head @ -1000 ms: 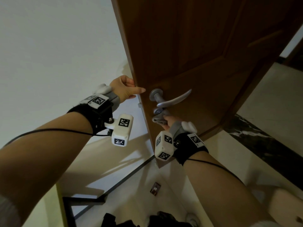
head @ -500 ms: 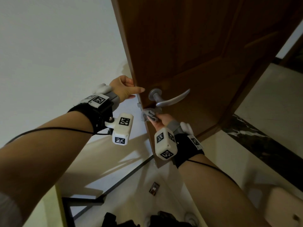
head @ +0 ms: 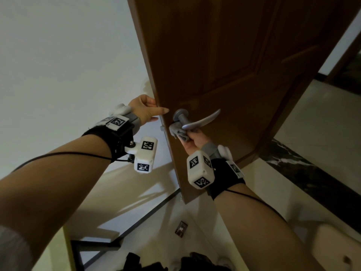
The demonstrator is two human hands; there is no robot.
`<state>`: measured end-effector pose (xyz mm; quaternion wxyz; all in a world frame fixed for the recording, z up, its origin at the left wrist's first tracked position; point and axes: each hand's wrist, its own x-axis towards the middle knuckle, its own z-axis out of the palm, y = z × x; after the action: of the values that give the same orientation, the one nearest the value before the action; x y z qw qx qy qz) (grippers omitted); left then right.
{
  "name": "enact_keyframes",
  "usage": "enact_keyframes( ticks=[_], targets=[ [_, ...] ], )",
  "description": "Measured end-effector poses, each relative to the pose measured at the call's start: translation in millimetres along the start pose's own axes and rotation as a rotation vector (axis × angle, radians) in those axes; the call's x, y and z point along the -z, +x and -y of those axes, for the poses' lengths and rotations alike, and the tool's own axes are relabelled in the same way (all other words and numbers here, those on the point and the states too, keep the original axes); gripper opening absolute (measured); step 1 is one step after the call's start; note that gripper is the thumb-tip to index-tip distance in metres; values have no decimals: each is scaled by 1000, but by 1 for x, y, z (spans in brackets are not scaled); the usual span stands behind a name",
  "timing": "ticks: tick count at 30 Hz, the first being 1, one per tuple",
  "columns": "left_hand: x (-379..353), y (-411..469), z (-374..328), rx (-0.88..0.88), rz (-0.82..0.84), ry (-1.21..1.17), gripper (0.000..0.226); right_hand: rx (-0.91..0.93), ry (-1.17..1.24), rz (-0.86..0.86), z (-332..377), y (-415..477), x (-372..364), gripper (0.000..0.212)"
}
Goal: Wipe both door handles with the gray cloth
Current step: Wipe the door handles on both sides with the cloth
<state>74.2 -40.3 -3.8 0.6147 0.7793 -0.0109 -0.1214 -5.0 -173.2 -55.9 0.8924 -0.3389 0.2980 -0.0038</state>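
A brown wooden door (head: 224,65) stands ajar in front of me, seen from its edge. A silver lever handle (head: 197,120) sticks out from the near face. My right hand (head: 195,138) is closed around a crumpled gray cloth (head: 178,132) and presses it against the underside of the handle, close to its round base. My left hand (head: 145,111) grips the door's edge just left of the handle, thumb on the near face and fingers wrapped behind. The handle on the far face is hidden by the door.
A white wall (head: 68,55) runs along the left. Below are pale floor tiles with a dark strip (head: 148,212), a small card-like object (head: 181,228) on the floor, dark shoes at the bottom edge, and a dark marble threshold (head: 312,173) on the right.
My right hand has carried the gray cloth from below the handle, near the door's edge, up against the underside of the handle. My left hand has stayed on the door's edge.
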Motion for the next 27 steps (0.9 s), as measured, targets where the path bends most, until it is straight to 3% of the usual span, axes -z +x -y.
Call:
enact_keyframes(
  ticks=[8, 16, 27],
  targets=[
    [0, 3, 4, 16, -6, -30, 33, 18, 110, 67, 1, -5, 7, 43],
    [13, 6, 10, 15, -27, -39, 31, -8, 28, 72, 12, -10, 17, 41],
    [21, 7, 21, 41, -38, -31, 32, 80, 54, -125, 32, -6, 20, 42]
  ],
)
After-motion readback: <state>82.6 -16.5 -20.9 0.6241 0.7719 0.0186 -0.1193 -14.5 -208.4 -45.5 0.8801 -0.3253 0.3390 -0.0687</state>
